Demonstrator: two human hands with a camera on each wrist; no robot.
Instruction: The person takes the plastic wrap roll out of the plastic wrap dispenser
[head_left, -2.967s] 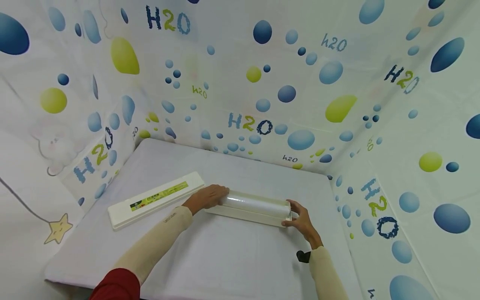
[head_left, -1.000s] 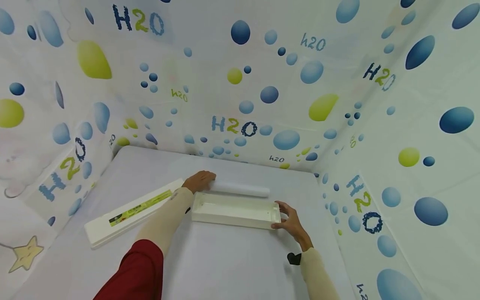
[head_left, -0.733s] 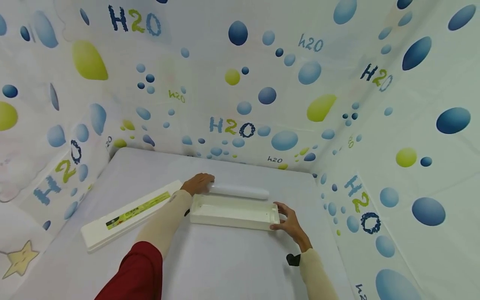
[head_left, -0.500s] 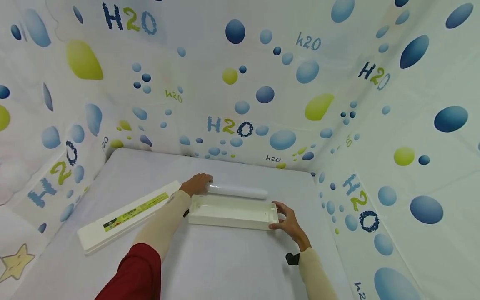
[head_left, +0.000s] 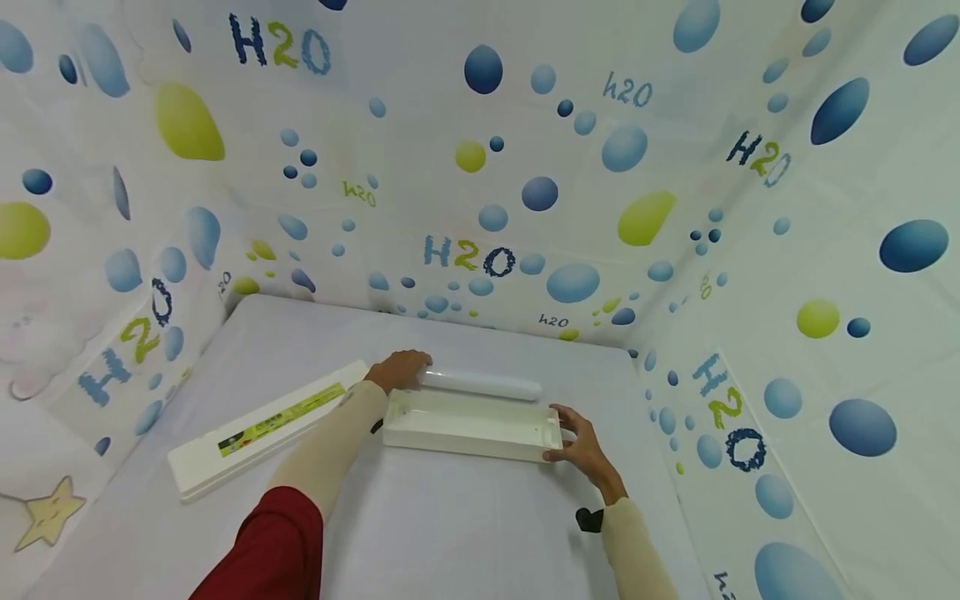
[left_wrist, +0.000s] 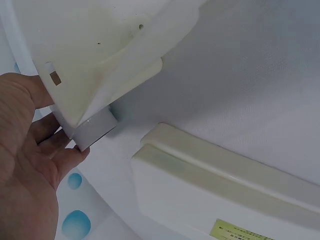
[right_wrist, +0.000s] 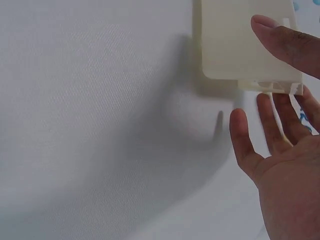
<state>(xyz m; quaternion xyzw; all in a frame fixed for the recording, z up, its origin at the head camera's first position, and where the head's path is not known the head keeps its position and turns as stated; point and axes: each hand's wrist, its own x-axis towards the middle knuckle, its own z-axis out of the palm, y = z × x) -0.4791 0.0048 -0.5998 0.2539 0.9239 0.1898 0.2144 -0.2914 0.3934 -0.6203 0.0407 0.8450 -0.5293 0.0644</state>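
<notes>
A roll of cling film (head_left: 483,384) lies lengthwise just behind an open cream dispenser box (head_left: 472,422) on the table. My left hand (head_left: 400,370) holds the roll's left end; in the left wrist view its fingers curl round the grey roll end (left_wrist: 96,131) beside the box corner. The box's inside is bare in the head view. My right hand (head_left: 583,443) grips the box's right end, thumb on the front side and fingers behind. In the right wrist view the thumb lies over the box wall (right_wrist: 235,45). The roll's far left tip is hidden by my left hand.
A long cream lid (head_left: 262,432) with a yellow-green label lies slanted at the left, close to my left forearm. A white cloth covers the table (head_left: 450,525). Patterned sheets (head_left: 420,167) hang along the back and both sides.
Three seconds ago the roll was in the box; now it lies behind it, my left hand moved back with it. My right hand has stayed at the box's right end. Over the last second little differs.
</notes>
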